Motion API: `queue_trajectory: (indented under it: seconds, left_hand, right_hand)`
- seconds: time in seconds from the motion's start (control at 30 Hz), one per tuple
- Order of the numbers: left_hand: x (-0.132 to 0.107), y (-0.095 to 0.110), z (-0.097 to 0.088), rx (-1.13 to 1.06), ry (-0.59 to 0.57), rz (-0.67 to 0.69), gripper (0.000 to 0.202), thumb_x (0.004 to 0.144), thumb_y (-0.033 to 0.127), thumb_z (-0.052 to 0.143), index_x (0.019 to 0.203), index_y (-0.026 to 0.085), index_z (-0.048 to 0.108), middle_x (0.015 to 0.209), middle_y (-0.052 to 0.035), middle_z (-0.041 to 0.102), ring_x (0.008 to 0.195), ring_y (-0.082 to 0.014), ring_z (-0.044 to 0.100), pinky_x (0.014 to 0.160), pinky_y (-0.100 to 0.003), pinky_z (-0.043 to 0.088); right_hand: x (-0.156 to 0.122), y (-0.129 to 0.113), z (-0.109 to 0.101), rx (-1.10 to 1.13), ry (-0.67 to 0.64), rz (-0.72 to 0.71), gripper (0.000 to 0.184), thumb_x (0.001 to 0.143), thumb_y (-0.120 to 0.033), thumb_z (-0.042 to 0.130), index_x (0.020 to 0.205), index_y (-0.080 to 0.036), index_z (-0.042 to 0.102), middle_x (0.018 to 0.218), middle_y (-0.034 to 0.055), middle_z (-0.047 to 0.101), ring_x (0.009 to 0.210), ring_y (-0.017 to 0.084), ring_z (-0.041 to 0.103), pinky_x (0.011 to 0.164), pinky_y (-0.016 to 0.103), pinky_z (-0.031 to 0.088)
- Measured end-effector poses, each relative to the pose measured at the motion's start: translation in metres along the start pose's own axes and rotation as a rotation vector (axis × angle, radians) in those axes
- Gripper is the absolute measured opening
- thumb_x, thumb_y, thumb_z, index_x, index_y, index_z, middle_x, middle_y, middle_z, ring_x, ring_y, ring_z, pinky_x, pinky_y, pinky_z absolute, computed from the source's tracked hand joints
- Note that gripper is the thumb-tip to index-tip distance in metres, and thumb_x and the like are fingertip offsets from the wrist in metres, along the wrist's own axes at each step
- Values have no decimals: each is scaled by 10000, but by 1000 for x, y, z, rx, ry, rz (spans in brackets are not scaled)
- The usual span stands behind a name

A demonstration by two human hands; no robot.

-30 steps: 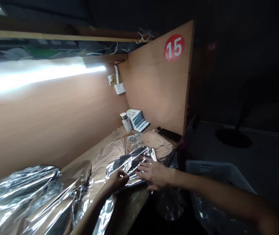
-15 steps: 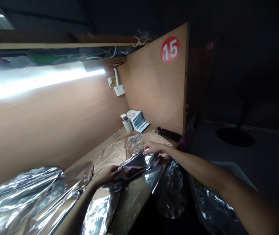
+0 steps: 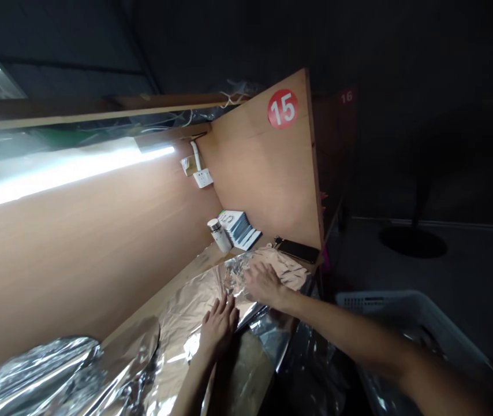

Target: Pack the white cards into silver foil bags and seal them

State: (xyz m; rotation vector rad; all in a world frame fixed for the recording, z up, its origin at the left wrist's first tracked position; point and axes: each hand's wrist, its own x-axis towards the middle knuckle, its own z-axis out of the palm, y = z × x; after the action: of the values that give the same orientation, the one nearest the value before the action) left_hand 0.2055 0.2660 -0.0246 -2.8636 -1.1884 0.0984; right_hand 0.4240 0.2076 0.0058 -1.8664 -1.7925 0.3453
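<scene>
Wood partition (image 3: 264, 179): red "15" sticker (image 3: 283, 108); dim "16" marking (image 3: 346, 97) beyond. Silvery sheet (image 3: 194, 303) spread on bench (image 3: 249, 364). Left hand (image 3: 219, 326) flat on sheet, fingers extended; right hand (image 3: 264, 284) curled over it, grip unclear.

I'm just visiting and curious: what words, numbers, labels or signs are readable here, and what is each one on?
"15": white on a round red sticker, on the light-brown wooden partition.
"16": pale on a dim red patch, on the dark panel beyond.
Too small or blurred: markings on the white-and-blue stack of flat items and the white silver-capped bottle.
No brand is readable.
</scene>
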Motion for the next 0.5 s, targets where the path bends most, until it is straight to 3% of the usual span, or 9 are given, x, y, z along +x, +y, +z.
queue_trajectory:
  seconds: [0.07, 0.13, 0.23, 0.4, 0.5]
  left_hand:
    - [2, -2, 5, 7, -6, -32, 595, 1071, 460, 253, 1624, 265, 354, 1720, -79, 277, 1585, -328, 253, 1204, -552, 344]
    - [5, -4, 10, 7, -11, -54, 603, 1075, 465, 242, 1636, 262, 326, 1735, -76, 222, 1596, -323, 215, 1230, -548, 296]
    - [11, -4, 12, -3, -20, -75, 619, 1077, 478, 224, 1648, 249, 288, 1741, -88, 185, 1603, -319, 189, 1252, -561, 238]
    - [7, 7, -5, -33, 0, -35, 652, 1066, 472, 268, 1655, 191, 256, 1736, -154, 168, 1602, -356, 177, 1247, -623, 194]
    - [-19, 21, -12, -58, -41, 111, 827, 962, 653, 478, 1648, 235, 282, 1713, -137, 276, 1580, -368, 250, 1252, -595, 225]
  right_hand:
    - [-11, -6, 18, -97, 10, -163, 579, 1000, -490, 574, 1511, -219, 537, 1660, 154, 392, 1550, 379, 277, 1240, 585, 204]
    - [-18, -4, 36, -181, -28, -245, 614, 1032, -563, 472, 1558, -248, 486, 1684, 129, 355, 1567, 373, 242, 1248, 626, 145]
    - [-19, 6, 52, -172, -98, -173, 626, 1054, -568, 385, 1598, -260, 427, 1689, 129, 344, 1556, 378, 272, 1231, 671, 149]
    - [-15, 11, 41, -135, -190, -159, 639, 1048, -566, 406, 1592, -233, 435, 1685, 155, 340, 1564, 398, 252, 1217, 699, 158]
    - [-29, 9, 30, -146, -177, -197, 593, 1058, -502, 411, 1560, -194, 473, 1604, 201, 462, 1503, 409, 373, 1188, 708, 227]
